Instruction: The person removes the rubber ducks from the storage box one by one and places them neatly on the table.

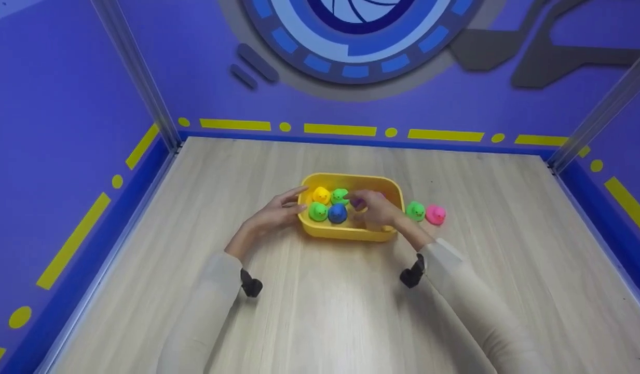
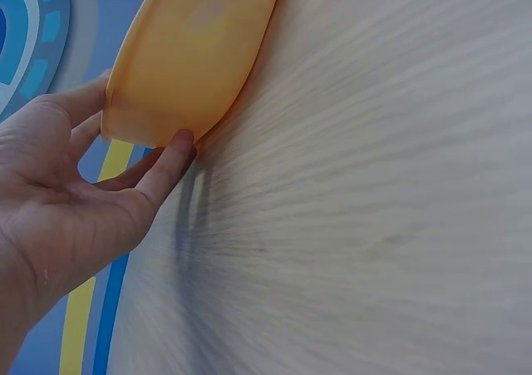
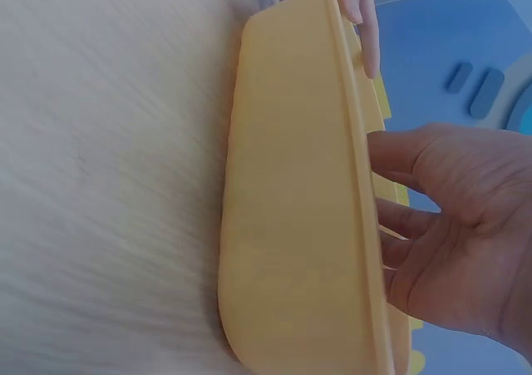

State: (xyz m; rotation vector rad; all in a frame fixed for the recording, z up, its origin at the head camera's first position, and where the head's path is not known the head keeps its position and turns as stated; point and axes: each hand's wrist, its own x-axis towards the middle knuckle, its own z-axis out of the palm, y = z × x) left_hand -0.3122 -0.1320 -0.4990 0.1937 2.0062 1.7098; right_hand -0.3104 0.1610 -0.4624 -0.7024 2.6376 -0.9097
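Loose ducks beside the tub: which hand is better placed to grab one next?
Right, probably. The green duck and pink duck sit on the table just right of the yellow tub, close by the right hand. The left hand touches the tub's far-side wall.

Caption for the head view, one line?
Left hand steadies yellow tub of toy ducks; right hand reaches inside.

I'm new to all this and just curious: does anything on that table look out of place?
Only mildly: a green duck and a pink duck sit on the table right of the yellow tub, while the other ducks sit inside it. Nothing looks spilled or damaged.
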